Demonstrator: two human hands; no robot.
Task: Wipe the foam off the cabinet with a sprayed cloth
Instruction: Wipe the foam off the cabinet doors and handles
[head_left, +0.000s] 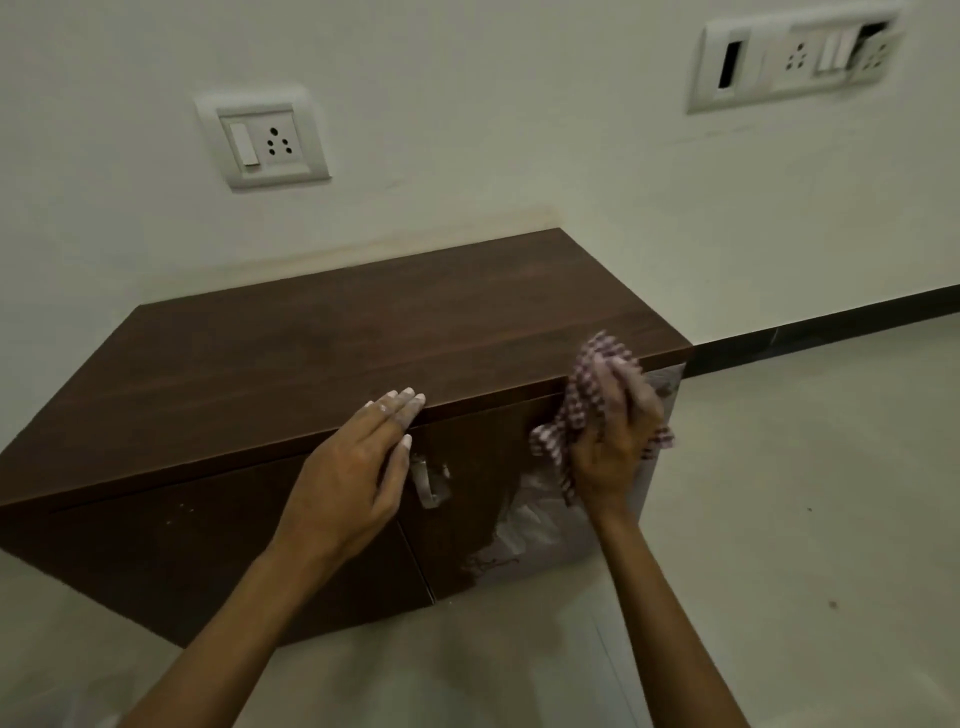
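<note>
A low dark-brown wooden cabinet stands against the wall. White foam smears the lower right part of its right door and its right edge. My right hand grips a pink-and-white checked cloth and presses it against the upper right of that door, just under the top edge. My left hand rests flat with its fingertips on the cabinet's front top edge, above a metal door handle. Foam coats the fingertips of both hands.
A white wall with a switch-and-socket plate rises behind the cabinet, and a wider switch panel sits at the upper right. Pale tiled floor spreads to the right, edged by a dark skirting strip.
</note>
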